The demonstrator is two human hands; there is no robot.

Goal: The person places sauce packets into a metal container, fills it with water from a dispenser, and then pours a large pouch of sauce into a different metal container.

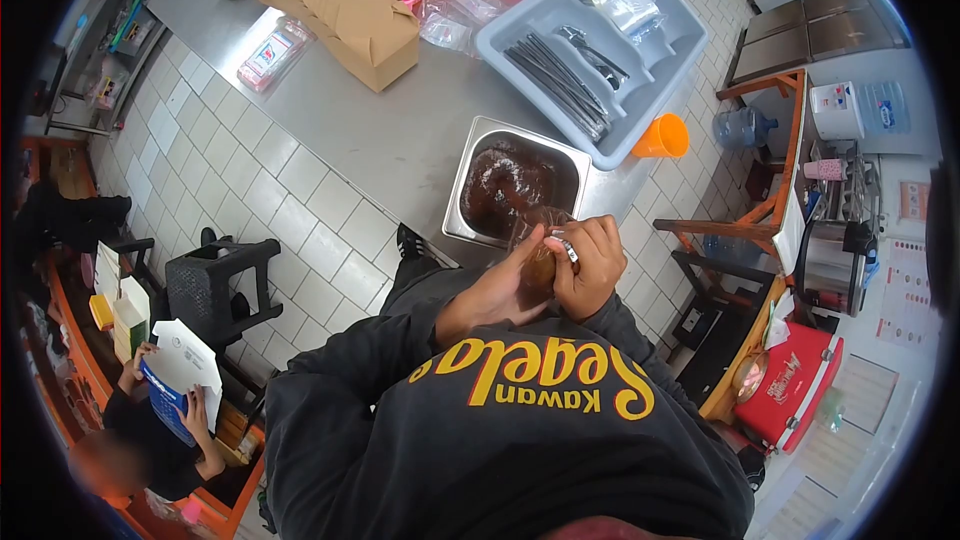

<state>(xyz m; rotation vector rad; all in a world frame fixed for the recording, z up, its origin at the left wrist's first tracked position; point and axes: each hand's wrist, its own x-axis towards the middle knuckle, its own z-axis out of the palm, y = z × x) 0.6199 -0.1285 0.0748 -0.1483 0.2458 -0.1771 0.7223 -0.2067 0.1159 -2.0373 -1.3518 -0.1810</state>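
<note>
Close in front of my dark sweatshirt, both hands are on a clear plastic bag (541,268) with brown contents. My left hand (500,290) is wrapped round the bag's side, its thumb pointing up. With bent fingers pressed together, my right hand (590,265) grips the bag near its upper part; a silver-coloured ring shows on one finger. Just beyond the hands stands a square metal pan (468,155) holding dark brown liquid with a shiny, frothy surface. The bag's upper end overlaps the pan's near edge in view. Fingers hide part of the bag.
A grey compartment tray (490,38) with thin black utensils sits beyond the pan on the metal table (400,125). Beside it is an orange cup (662,137). A brown paper package (340,15) lies further left. At lower left, another person holds a box (180,380).
</note>
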